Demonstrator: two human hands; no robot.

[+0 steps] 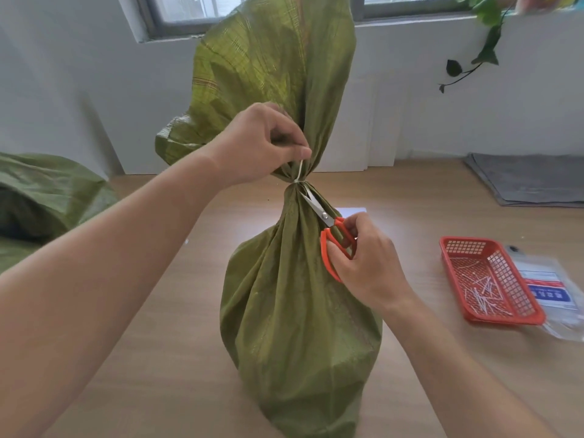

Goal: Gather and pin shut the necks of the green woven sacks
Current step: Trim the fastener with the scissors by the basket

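Standing sack: a green woven sack (297, 311) is upright in the middle of the wooden table (158, 343), fat at the bottom, with the loose top flaring up toward the window.
Neck: bunched tight about halfway up the sack, and a white tie (300, 173) is cinched around it.
Left hand: the left hand (259, 143) sits just above the neck. Its thumb and forefinger pinch the free tail of the white tie, which runs straight up from the cinch, and the other fingers are curled in.
Right hand: the right hand (363, 263) is lower and to the right, against the sack's shoulder, with its fingers hooked through the orange loops of the scissors (324, 215) and gripping them firmly.
Scissors: the blades angle up and to the left, with the tips right at the tie. Honestly can't tell whether the blades are apart or together.
Second sack: another green sack (47, 191) is slumped at the left edge of the table.
Basket: a red plastic basket (455, 257) sits to the right, well apart from the sack, with a scatter of little white bits (480, 292) inside.
Packet: a clear plastic packet (543, 279) with a red and blue label lies just beside the basket, partly under it.
Background: a grey folded mat (531, 178) is at the far right, and a trailing plant (486, 42) hangs off the sill.
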